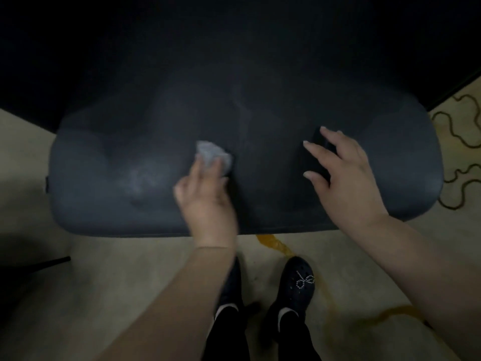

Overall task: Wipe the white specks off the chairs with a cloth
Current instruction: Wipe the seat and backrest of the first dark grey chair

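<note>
A dark blue-grey chair seat (260, 121) fills the middle of the head view, seen from above. A whitish smear (143, 177) lies on its left half. My left hand (205, 196) holds a small bunched grey cloth (212, 156) against the seat, just right of the smear, with the fingers curled over it. The hand is motion-blurred. My right hand (346, 175) rests over the right half of the seat with fingers spread and relaxed. A dark patch under its fingertips could be a shadow or an object; I cannot tell which.
My two feet in black shoes (296, 282) stand on the pale floor (117, 282) close to the seat's front edge. A yellow streak (276, 246) runs across the floor. A patterned carpet (460, 131) lies at the right. The area behind the seat is dark.
</note>
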`<action>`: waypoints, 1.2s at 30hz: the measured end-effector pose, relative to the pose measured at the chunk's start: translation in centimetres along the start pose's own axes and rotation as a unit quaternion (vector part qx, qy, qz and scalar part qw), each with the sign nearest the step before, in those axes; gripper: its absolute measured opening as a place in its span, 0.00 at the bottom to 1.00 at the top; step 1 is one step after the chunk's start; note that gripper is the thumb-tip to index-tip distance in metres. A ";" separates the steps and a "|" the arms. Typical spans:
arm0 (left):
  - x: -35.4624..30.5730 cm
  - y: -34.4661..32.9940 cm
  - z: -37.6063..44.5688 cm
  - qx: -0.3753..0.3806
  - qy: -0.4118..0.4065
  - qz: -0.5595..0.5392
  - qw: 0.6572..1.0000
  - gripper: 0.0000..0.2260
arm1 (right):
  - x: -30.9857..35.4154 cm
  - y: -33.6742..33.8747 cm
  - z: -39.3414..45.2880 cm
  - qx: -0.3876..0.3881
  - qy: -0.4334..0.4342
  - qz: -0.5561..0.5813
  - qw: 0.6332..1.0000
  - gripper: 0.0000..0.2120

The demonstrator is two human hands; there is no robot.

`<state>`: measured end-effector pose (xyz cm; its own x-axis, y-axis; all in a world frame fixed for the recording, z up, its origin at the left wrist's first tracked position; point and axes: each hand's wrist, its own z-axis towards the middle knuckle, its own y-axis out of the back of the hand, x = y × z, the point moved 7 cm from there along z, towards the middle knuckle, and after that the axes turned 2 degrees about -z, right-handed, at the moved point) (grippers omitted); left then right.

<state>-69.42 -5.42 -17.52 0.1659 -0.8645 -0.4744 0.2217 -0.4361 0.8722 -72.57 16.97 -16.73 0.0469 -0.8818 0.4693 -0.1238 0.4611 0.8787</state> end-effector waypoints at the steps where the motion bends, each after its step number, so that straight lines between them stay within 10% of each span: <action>1: -1.8 -0.9 -0.5 0.005 -0.007 -0.029 1.000 0.17 | 0.3 -0.1 0.2 -0.001 0.003 -0.002 1.000 0.24; 8: -0.5 0.3 0.5 0.060 -0.087 -0.054 0.993 0.20 | 2.6 -1.2 1.4 -0.009 0.021 -0.032 0.999 0.22; 16: 15.6 7.1 5.6 -0.023 0.180 0.076 0.980 0.19 | 4.5 -1.7 3.8 -0.019 0.028 -0.035 0.999 0.20; 22: 2.1 0.3 7.6 0.000 0.054 -0.037 0.998 0.17 | 4.6 -1.5 4.6 -0.013 0.024 -0.050 0.998 0.21; 26: -7.3 -4.6 7.0 0.141 -0.132 -0.097 0.976 0.18 | 3.8 -1.3 5.6 -0.002 0.009 -0.059 0.998 0.22; 30: -5.4 -3.1 10.6 0.120 -0.210 -0.087 0.966 0.17 | 2.6 0.0 6.7 -0.020 -0.037 -0.049 0.998 0.26; 36: 4.3 1.2 20.1 -0.071 0.030 -0.068 0.995 0.15 | 1.0 1.1 9.2 -0.027 -0.060 -0.039 0.997 0.28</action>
<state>-87.80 -14.69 -16.13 0.1807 -0.7814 -0.5973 0.3796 -0.5048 0.7753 -81.76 15.67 -16.12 -0.0652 -0.9195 0.3875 -0.0703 0.3916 0.9174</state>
